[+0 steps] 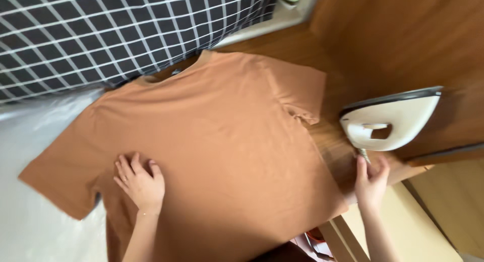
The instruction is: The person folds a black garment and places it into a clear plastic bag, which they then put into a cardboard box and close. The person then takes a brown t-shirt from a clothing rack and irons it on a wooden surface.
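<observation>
While the left hand point(141, 184) lies spread flat on the brown T-shirt point(212, 151) laid across the wooden table point(327, 141), the right hand point(372, 184) pinches the cord below the upright white iron point(388, 122); a tug might topple it onto the cloth

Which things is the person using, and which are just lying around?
In use:
- brown T-shirt, spread flat, left hand pressing on it
- white iron, standing on end
- its cord, at the right hand

Just there:
- checked black-and-white cloth
- wooden table underneath
</observation>
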